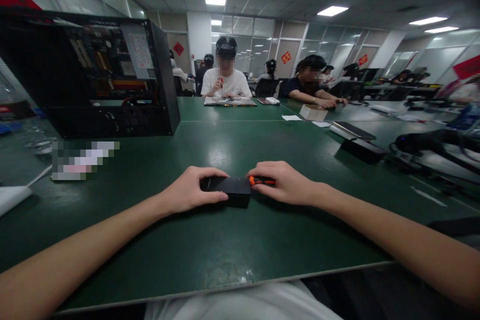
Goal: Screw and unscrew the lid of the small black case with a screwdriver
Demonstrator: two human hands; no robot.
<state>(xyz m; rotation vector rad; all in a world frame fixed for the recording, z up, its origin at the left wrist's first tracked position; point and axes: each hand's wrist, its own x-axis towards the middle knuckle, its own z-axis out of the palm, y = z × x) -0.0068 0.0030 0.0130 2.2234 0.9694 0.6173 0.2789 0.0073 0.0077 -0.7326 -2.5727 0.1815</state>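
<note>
A person's two bare arms reach forward over a dark green table (pixel 225 245). The left hand (pixel 191 191) is curled over the left end of a small flat black box (pixel 230 190) lying on the table, fingers closed on its top edge. The right hand (pixel 287 185) is closed around an orange-and-black tool (pixel 261 180), whose tip meets the box's right end. The box sits near the middle of the table, a little way in from the near edge, with bare green surface all around it. To the left and farther back stands an open black computer case (pixel 93 75), its circuit boards showing; in front of it lies a blurred-out label (pixel 82 160). At the far left edge a white sheet (pixel 13 197) pokes in. To the right, well apart from the hands, rest a black flat device (pixel 362 149) and tangled black cables (pixel 431 147). Across the table several other people sit at work, one in a white shirt (pixel 226 82) directly opposite.
</note>
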